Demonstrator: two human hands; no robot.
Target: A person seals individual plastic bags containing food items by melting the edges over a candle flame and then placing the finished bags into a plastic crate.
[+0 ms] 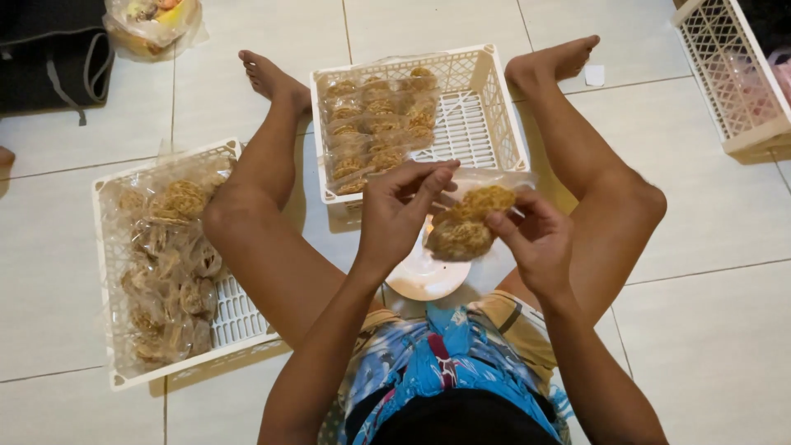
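Observation:
Both hands hold a small clear plastic bag of golden fried noodle snacks [468,221] above my lap. My left hand [397,213] pinches the bag's open top edge between thumb and fingers. My right hand [531,239] grips the bag's right side from below. Under the bag a white round plate-like object [420,278] lies on the floor between my legs. Straight ahead stands a white plastic basket [486,124] with several packed snack bags [375,132] stacked in its left half.
A second white basket [111,272] at my left holds several loose snacks in clear plastic. A third white basket [733,78] stands at the far right. A black bag [49,49] and a plastic bag of food [152,21] lie top left. My bare legs spread across pale floor tiles.

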